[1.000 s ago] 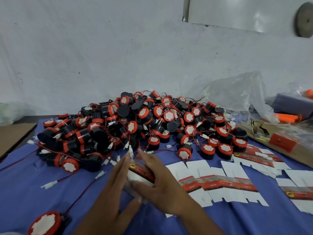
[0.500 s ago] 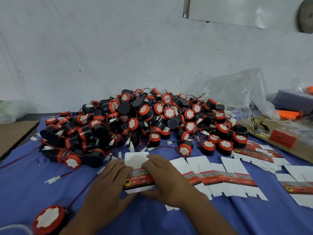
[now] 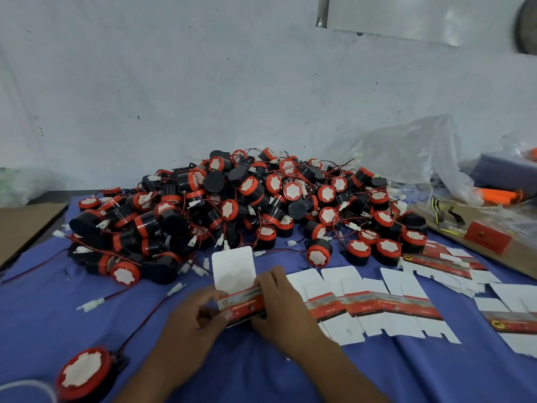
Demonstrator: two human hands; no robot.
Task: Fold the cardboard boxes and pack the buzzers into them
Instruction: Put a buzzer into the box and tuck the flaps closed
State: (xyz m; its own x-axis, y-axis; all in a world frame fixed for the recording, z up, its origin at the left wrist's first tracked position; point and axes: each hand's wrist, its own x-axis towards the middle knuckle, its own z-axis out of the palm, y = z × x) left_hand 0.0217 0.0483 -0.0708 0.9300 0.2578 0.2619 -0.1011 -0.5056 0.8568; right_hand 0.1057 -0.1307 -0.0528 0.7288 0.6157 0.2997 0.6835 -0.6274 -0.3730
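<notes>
The box (image 3: 242, 303) is no longer tilted up between the hands and now lies low on the blue cloth (image 3: 43, 315). Its white flap (image 3: 234, 269) now stands open toward the buzzers (image 3: 247, 199). The left hand (image 3: 197, 318), flat before, now curls at its edge.

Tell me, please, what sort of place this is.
Probably a packing bench in a small workshop: a heap of buzzers lies on a blue cloth, flat boxes are fanned beside it, and the left hand and right hand hold one box.
</notes>
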